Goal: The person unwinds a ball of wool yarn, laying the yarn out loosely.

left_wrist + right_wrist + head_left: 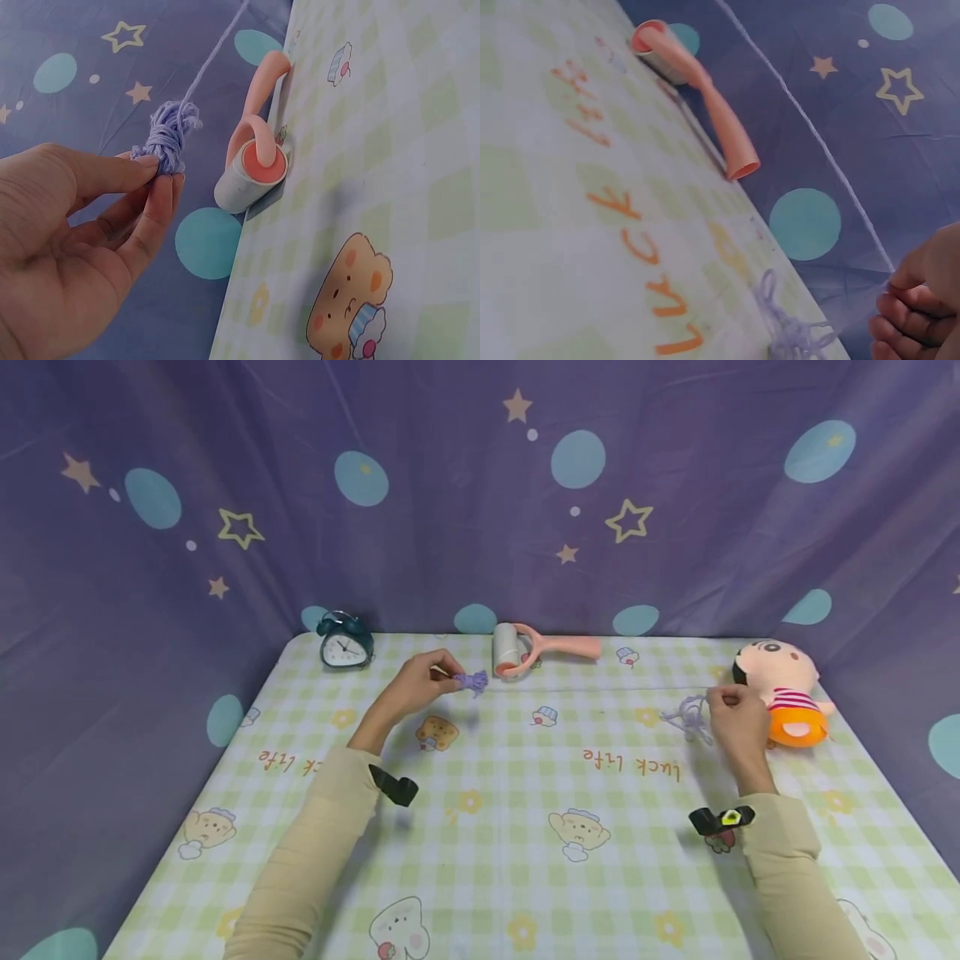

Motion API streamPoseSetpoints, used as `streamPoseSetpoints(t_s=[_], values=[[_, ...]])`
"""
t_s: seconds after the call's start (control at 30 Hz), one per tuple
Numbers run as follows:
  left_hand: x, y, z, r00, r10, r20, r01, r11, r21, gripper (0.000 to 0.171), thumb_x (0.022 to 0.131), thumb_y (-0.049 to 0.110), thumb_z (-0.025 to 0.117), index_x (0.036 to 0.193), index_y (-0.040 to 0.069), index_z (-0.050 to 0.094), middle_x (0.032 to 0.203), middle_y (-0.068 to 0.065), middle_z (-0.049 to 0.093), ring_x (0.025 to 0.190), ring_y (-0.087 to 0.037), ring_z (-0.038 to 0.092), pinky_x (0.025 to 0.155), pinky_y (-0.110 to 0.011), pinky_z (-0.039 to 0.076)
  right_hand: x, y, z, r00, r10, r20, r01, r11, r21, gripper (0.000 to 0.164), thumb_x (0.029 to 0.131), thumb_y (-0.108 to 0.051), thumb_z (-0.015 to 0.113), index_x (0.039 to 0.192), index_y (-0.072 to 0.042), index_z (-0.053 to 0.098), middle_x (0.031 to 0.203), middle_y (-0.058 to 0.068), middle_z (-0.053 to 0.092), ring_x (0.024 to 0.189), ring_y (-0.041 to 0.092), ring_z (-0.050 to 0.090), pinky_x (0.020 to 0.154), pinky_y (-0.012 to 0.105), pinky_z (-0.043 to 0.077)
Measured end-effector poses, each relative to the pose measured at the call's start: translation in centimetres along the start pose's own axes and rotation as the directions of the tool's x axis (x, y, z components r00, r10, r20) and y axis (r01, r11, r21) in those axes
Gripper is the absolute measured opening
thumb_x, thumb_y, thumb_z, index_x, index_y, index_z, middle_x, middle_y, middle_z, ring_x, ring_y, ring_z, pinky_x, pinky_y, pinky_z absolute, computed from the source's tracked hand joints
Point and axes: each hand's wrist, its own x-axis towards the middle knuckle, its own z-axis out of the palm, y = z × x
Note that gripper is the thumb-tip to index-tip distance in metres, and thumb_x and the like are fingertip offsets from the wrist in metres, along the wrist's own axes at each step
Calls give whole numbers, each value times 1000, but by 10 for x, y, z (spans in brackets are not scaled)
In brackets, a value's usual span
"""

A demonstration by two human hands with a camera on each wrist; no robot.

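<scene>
Between thumb and fingers, my left hand [425,683] pinches a small wound bundle of lilac yarn [166,139]. From the bundle one strand [214,56] runs across to the right, nearly straight, over the back of the table. My right hand [738,718] pinches the strand's other part [817,139] between thumb and curled fingers. Loose loops of the same yarn [688,718] hang beside and below the right hand, on its left side. Both hands are raised over the checked tablecloth, far apart from each other.
A pink-handled lint roller [558,647] lies at the table's back edge, between the hands. At the back left stands a dark green alarm clock [347,643]. A plush doll [795,702] with orange shorts is just right of the right hand. A purple curtain [450,510] hangs behind the table.
</scene>
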Motion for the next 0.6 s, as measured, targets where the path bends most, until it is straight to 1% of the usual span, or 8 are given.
streamPoseSetpoints(t_s=[0.1, 0.17, 0.27, 0.37, 0.43, 0.53, 0.6], values=[[0, 1, 3, 1000, 4, 11, -4, 1000, -14, 7, 91, 12, 66, 97, 11, 64, 104, -6, 64, 94, -21, 65, 79, -33, 54, -1, 4, 4, 997, -35, 64, 37, 999, -32, 36, 96, -28, 49, 113, 0, 64, 105, 20, 63, 89, 27, 55, 71, 28, 39], [0, 3, 6, 1000, 13, 19, -12, 1000, -23, 7, 91, 12, 66, 97, 11, 64, 105, -6, 64, 93, -21, 65, 79, -33, 54, -3, 5, 8, 993, -69, 99, 74, 996, -54, 35, 97, -28, 49, 111, 1, 64, 103, 20, 64, 90, 29, 56, 71, 29, 40], [0, 7, 10, 999, 25, 34, -23, 999, -46, 7, 91, 12, 66, 98, 10, 64, 105, -7, 64, 93, -21, 65, 81, -39, 55, -6, 6, 13, 980, -133, 150, 147, 986, -83, 34, 97, -26, 48, 109, 2, 64, 101, 22, 65, 89, 31, 58, 71, 32, 42], [0, 10, 13, 998, 32, 50, -29, 998, -59, 8, 91, 12, 65, 98, 9, 63, 106, -7, 64, 94, -21, 65, 84, -44, 55, -10, 4, 18, 965, -190, 180, 211, 972, -108, 31, 97, -24, 49, 106, 2, 64, 100, 22, 66, 88, 33, 60, 73, 38, 45], [1, 11, 15, 998, 36, 55, -32, 998, -59, 8, 91, 12, 65, 98, 9, 63, 106, -7, 64, 94, -21, 65, 83, -44, 55, -13, 1, 20, 958, -217, 186, 239, 965, -108, 29, 97, -23, 50, 105, 1, 64, 98, 21, 66, 88, 33, 60, 75, 40, 46], [2, 12, 17, 998, 41, 55, -38, 998, -46, 8, 91, 12, 65, 99, 10, 63, 106, -7, 64, 93, -20, 65, 80, -37, 55, -16, -6, 22, 954, -249, 167, 267, 958, -101, 26, 96, -21, 51, 103, 0, 64, 96, 19, 66, 87, 32, 60, 75, 41, 45], [2, 13, 18, 998, 41, 56, -38, 998, -41, 8, 91, 12, 65, 99, 10, 64, 106, -7, 64, 93, -20, 65, 79, -34, 55, -17, -12, 23, 952, -270, 143, 284, 955, -88, 24, 95, -20, 51, 103, -1, 64, 95, 18, 66, 87, 31, 60, 75, 40, 44]])
